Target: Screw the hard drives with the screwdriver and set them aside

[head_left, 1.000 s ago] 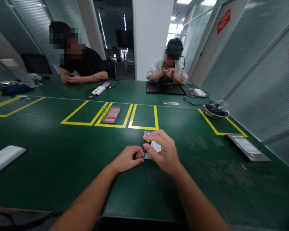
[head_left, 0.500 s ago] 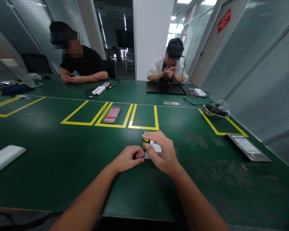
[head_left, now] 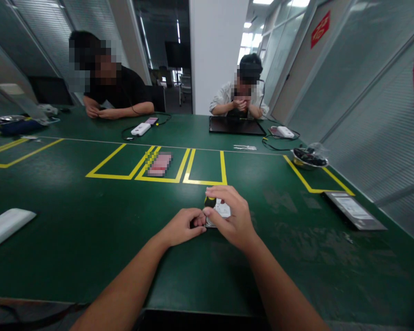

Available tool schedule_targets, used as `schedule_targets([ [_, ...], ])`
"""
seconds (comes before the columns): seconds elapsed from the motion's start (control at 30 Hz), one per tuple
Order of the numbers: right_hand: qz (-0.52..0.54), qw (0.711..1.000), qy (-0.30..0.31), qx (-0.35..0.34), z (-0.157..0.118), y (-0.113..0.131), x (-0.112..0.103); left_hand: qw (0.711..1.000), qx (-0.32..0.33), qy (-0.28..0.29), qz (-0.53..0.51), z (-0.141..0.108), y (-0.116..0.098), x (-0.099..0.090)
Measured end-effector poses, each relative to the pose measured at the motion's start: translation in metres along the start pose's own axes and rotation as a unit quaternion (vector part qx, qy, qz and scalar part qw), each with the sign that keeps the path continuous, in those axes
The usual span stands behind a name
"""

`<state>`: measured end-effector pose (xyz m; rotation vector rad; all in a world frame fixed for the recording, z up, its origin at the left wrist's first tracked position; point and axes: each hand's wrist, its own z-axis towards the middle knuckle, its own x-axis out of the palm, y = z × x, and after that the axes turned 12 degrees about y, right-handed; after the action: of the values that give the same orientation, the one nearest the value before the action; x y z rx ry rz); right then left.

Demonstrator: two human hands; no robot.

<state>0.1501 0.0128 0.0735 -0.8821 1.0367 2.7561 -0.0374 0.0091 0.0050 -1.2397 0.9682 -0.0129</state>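
A hard drive (head_left: 223, 209) with a white label lies flat on the green table, partly covered by my right hand. My right hand (head_left: 233, 215) has its thumb and fingers closed round the black and yellow handle of a screwdriver (head_left: 210, 202), held over the drive. The shaft and tip are out of sight. At the drive's left edge, my left hand (head_left: 188, 225) has curled fingers, with the thumb and fingertips gripping that edge.
A larger drive (head_left: 357, 211) lies to the right, below a metal bowl of dark parts (head_left: 309, 158). Yellow tape (head_left: 203, 182) marks boxes ahead, one with a pink object (head_left: 160, 164). A white object (head_left: 8, 227) lies left. Two people sit opposite, near a black panel (head_left: 236, 125).
My right fingers have shifted slightly on the screwdriver handle, which shows less yellow and looks turned. The left hand and the hard drive stay in place.
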Motion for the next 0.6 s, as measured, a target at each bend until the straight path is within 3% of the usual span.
schedule_targets([
  [0.13,-0.014,0.999,-0.032,0.011,-0.0003,-0.0027,0.0022,1.0,-0.003,-0.003,0.003,-0.0002,0.0003,0.0001],
  [0.43,0.021,0.999,0.035,-0.015,-0.0019,0.0022,-0.0057,1.0,0.014,0.007,-0.018,-0.0004,0.0007,0.0002],
  [0.6,0.019,0.999,0.037,-0.02,-0.0011,0.0005,-0.0051,1.0,0.013,0.006,-0.013,-0.0005,0.0006,-0.0007],
])
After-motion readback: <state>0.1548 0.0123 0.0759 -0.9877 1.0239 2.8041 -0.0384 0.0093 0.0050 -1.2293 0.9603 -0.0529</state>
